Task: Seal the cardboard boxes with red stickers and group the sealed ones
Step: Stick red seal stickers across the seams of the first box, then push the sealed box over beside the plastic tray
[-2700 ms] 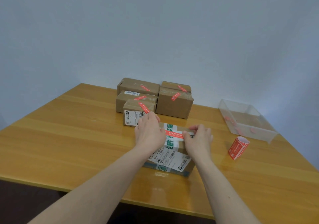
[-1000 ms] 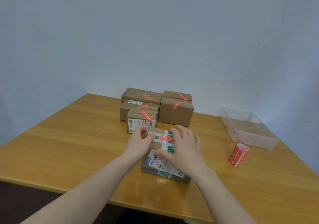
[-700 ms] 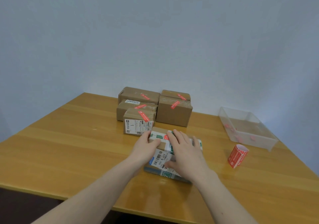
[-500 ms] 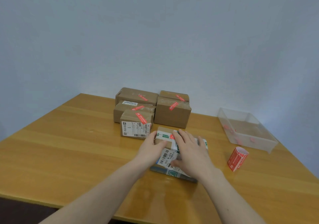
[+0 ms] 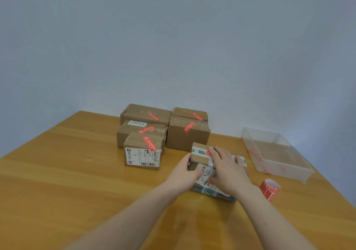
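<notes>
Lying near the middle of the wooden table (image 5: pixel 67 172), a brown cardboard box (image 5: pixel 200 158) wrapped in white-and-green printed tape and barcode labels is held between both hands. The left hand (image 5: pixel 184 174) is curled against its left side; the right hand (image 5: pixel 228 170) is spread flat over its top, where a red sticker (image 5: pixel 208 153) peeks out. Five sealed boxes (image 5: pixel 185 136) are grouped just behind.

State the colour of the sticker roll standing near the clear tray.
Red, with a white inner face; the head view shows the sticker roll clearly.
</notes>
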